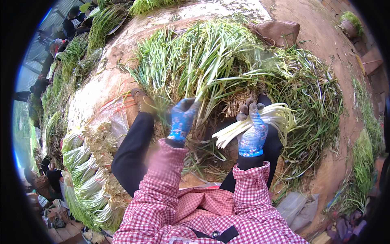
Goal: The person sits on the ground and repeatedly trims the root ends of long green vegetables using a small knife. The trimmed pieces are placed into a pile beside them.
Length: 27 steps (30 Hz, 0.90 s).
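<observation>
My left hand (182, 119), in a blue flowered work glove with soiled fingertips, pinches the pale end of a long leafy stalk (204, 87) at the front of a heap. That heap of green garlic or scallion-like plants (195, 52) spreads before my knees, leaves pointing away. My right hand (252, 131), gloved alike, grips a bunch of cleaned whitish stalks (231, 131). The bunch lies across the palm. Its cut-looking ends face left and its thin, pale yellow-green ends droop to the right. Blur softens the left glove and sleeve.
Tied bundles of pale stalks with roots (88, 177) are stacked at my left. Loose leaf trimmings (307, 113) pile up on the right. A brown sack (277, 33) sits behind the heap. People (73, 23) are along the far left, beside more greens (73, 58).
</observation>
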Each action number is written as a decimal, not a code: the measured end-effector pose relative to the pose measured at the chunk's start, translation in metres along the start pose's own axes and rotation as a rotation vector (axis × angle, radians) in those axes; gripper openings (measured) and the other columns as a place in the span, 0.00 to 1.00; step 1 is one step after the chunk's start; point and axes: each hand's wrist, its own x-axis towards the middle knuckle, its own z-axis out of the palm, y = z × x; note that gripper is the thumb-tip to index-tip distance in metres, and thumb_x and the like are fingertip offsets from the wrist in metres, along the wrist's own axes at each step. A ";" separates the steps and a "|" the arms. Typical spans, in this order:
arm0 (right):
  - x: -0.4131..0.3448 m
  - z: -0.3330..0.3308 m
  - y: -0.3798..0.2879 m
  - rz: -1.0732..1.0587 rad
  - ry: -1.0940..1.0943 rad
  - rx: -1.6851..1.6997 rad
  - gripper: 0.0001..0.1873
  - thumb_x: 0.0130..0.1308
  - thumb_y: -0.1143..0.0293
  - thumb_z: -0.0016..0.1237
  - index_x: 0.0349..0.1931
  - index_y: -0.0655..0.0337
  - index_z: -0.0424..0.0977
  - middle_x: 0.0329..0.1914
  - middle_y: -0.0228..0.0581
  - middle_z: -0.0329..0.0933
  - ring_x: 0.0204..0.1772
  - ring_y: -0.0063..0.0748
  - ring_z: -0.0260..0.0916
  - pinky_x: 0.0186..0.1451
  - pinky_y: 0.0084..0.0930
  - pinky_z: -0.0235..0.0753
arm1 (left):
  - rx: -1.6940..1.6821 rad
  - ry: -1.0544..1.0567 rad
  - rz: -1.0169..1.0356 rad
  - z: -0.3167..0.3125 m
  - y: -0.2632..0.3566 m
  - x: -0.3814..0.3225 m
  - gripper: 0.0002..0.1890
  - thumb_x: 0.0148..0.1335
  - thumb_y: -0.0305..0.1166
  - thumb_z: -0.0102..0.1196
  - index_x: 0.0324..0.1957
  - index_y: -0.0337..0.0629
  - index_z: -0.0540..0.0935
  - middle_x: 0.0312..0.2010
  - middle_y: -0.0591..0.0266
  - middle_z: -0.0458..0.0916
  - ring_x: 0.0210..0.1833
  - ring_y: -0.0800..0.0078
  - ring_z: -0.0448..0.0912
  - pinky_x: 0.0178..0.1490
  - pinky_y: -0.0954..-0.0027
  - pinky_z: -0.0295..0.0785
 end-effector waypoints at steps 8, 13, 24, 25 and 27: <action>-0.005 0.007 0.002 0.048 -0.031 -0.008 0.14 0.57 0.79 0.52 0.37 0.51 0.64 0.37 0.39 0.75 0.34 0.29 0.73 0.30 0.17 0.71 | -0.661 0.020 0.211 -0.046 0.081 -0.047 0.13 0.63 0.31 0.50 0.49 0.39 0.74 0.34 0.64 0.78 0.28 0.77 0.75 0.27 0.76 0.71; -0.012 0.005 -0.001 0.099 -0.095 -0.039 0.14 0.56 0.80 0.53 0.37 0.52 0.65 0.39 0.41 0.76 0.37 0.33 0.74 0.30 0.19 0.72 | -0.490 0.148 -0.022 -0.013 0.056 -0.076 0.13 0.61 0.27 0.52 0.47 0.34 0.75 0.32 0.59 0.79 0.25 0.73 0.77 0.26 0.74 0.72; -0.010 0.005 0.008 0.108 -0.181 -0.612 0.08 0.52 0.76 0.59 0.30 0.64 0.72 0.29 0.36 0.75 0.31 0.24 0.72 0.36 0.20 0.72 | 0.400 -0.090 0.482 0.027 0.054 -0.084 0.08 0.54 0.23 0.59 0.38 0.35 0.80 0.31 0.61 0.79 0.32 0.79 0.76 0.34 0.75 0.72; -0.009 0.007 0.010 0.063 -0.149 -0.705 0.08 0.51 0.76 0.59 0.28 0.64 0.72 0.27 0.35 0.74 0.31 0.24 0.72 0.37 0.21 0.72 | 0.311 -0.116 0.342 0.028 0.055 -0.084 0.08 0.54 0.24 0.59 0.38 0.34 0.80 0.30 0.62 0.79 0.31 0.79 0.76 0.34 0.75 0.71; -0.009 0.005 0.003 0.131 -0.104 -0.570 0.09 0.54 0.76 0.57 0.34 0.63 0.72 0.29 0.38 0.76 0.30 0.25 0.74 0.32 0.18 0.72 | 0.118 -0.209 0.091 0.024 0.055 -0.091 0.08 0.55 0.25 0.58 0.38 0.34 0.79 0.29 0.62 0.79 0.30 0.80 0.75 0.33 0.75 0.71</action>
